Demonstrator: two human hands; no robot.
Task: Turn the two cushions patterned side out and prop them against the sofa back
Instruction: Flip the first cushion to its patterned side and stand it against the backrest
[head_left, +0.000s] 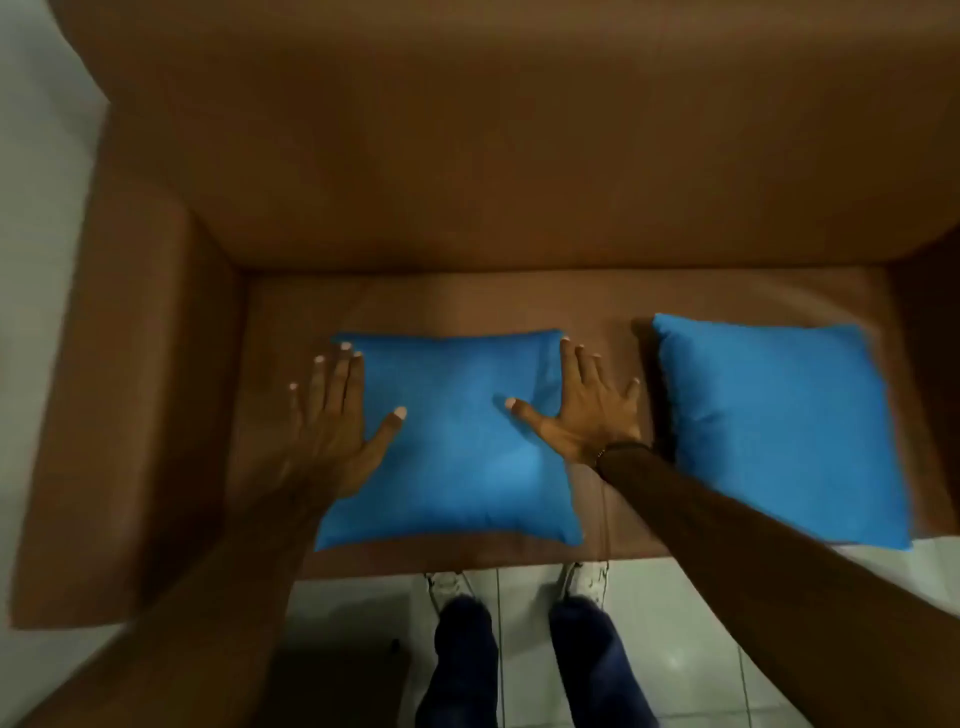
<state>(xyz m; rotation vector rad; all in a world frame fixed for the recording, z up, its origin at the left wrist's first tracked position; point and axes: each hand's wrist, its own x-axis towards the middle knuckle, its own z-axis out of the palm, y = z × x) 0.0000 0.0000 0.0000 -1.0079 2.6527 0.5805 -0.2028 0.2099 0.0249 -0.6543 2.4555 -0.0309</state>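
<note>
— What is being shown, starting with the biggest thing?

— A brown sofa is being viewed from above, its tall back filling the upper half and its seat lying below, with an armrest seen at the left.

— And the cushions?

— Two plain blue cushions are being seen lying flat on the seat, well apart from the back. The left cushion is being framed by both hands; the right cushion is lying just beside it, untouched, its near corner reaching past the seat's front edge. No pattern is being shown on either upper face.

— How are the hands being held?

— The left hand is being laid open along the left edge of the left cushion, fingers spread, thumb resting on the fabric. The right hand is being spread wide at the right edge, thumb on the fabric. Nothing is being gripped by either. A dark band is being worn at the right wrist.

— Anything lower down?

— Pale floor tiles, dark trouser legs and light shoes are being seen below the seat.
</note>
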